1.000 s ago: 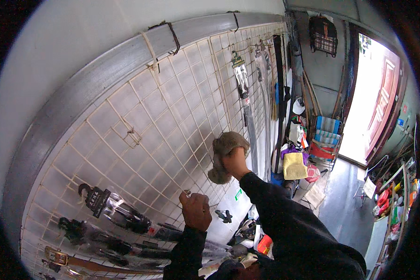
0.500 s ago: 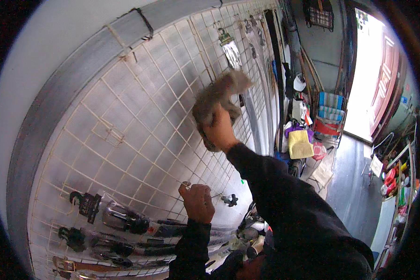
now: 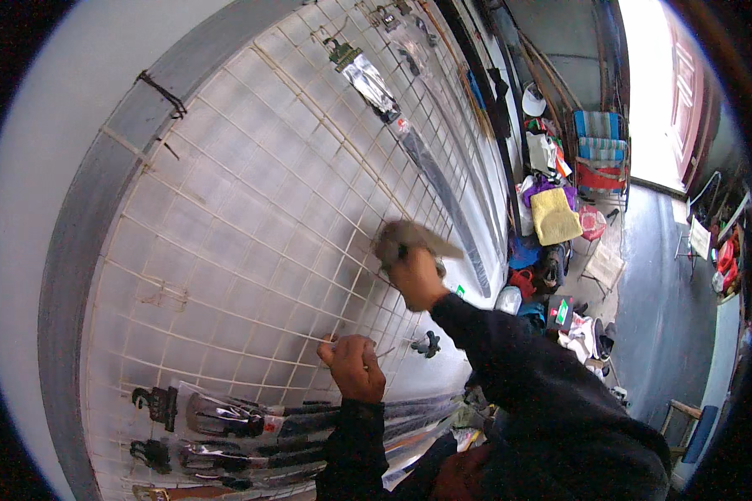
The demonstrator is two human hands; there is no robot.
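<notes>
My right hand (image 3: 418,280) is closed round a grey-brown cloth (image 3: 399,240) and presses it against the white wire grid panel (image 3: 226,225). The cloth is bunched, with a loose end sticking out to the right. Lower down, my left hand (image 3: 355,367) has its fingers curled on the grid's wires. Several belts (image 3: 226,417) in clear sleeves hang from black hooks below and left of that hand. Another sleeved belt (image 3: 430,167) hangs at the upper right of the grid. A small dark knob-like piece (image 3: 426,344) sits right of my left hand.
A grey frame (image 3: 71,275) edges the grid on the left. To the right are a yellow cushion (image 3: 556,217), a striped folding chair (image 3: 602,150), a white cap (image 3: 533,100) and bags on the floor. An open doorway (image 3: 652,92) lies at the far right.
My right hand has wiped the cloth downward along the grid, closer to my left hand. The left hand keeps its hold. The whole view has shifted, showing more of the floor at right.
</notes>
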